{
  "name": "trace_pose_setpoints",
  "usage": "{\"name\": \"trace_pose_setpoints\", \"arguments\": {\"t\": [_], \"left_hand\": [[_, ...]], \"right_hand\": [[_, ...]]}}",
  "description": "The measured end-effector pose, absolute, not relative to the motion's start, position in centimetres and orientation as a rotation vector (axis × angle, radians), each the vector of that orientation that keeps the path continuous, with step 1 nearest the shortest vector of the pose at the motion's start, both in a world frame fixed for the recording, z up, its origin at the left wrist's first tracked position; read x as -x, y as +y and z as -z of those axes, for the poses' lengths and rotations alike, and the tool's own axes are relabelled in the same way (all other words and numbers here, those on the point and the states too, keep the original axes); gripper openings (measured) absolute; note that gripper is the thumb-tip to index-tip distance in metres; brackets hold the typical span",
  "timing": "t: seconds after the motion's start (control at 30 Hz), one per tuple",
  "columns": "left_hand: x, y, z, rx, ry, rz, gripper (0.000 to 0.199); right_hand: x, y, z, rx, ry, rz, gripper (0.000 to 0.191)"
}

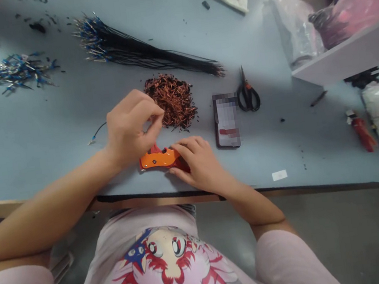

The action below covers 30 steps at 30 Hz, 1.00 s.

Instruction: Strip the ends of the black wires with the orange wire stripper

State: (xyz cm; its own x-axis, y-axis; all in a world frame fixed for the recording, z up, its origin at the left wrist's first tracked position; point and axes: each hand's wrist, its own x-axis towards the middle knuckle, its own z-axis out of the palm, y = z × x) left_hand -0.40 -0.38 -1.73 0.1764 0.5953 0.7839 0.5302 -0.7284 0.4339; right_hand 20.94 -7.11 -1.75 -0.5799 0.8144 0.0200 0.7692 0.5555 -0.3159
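My left hand is closed in a pinch above the table. A thin black wire with a blue-collared metal tip comes out from behind it on the left; its stretch inside the fingers is hidden. Just below, an orange wire stripper with red parts lies near the table's front edge. My right hand is wrapped round its handles. Beyond both hands sits a heap of short copper-coloured wire scraps, partly covered by my left fingertips.
A bundle of black wires with blue ends lies farther back. Loose blue-and-metal connectors form a pile at left. On the right are a phone, black scissors, a red-handled tool and a shelf with plastic bags.
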Motion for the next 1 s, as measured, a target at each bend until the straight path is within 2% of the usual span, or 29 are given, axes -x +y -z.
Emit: {"name": "trace_pose_setpoints", "arguments": {"t": [0.1, 0.33, 0.5, 0.7, 0.87, 1.0], "left_hand": [[0.0, -1.0, 2.2, -2.509, 1.11, -1.445, 0.011], [-0.6, -2.1, 2.4, -2.71, 1.007, -1.101, 0.024], [-0.4, -1.9, 2.1, -2.735, 0.874, -1.069, 0.026], [0.4, -1.4, 0.7, -2.893, 0.893, -0.548, 0.03], [2.9, 0.9, -0.4, -2.738, 1.3, -0.957, 0.021], [2.2, 0.6, 0.2, -2.703, 1.176, -0.897, 0.024]], "right_hand": [[-21.5, -6.6, 1.5, 1.297, -2.439, -0.418, 0.039], [-22.0, -5.8, 0.9, 1.167, -2.074, -0.453, 0.004], [-21.8, -6.0, 0.8, 1.177, -2.094, -0.491, 0.012], [-22.3, -6.1, 0.2, 1.228, -2.243, -0.563, 0.013], [-23.0, -5.6, 0.1, 1.286, -2.262, -0.571, 0.012], [-22.7, -5.4, 0.5, 1.283, -2.08, -0.573, 0.01]]}}
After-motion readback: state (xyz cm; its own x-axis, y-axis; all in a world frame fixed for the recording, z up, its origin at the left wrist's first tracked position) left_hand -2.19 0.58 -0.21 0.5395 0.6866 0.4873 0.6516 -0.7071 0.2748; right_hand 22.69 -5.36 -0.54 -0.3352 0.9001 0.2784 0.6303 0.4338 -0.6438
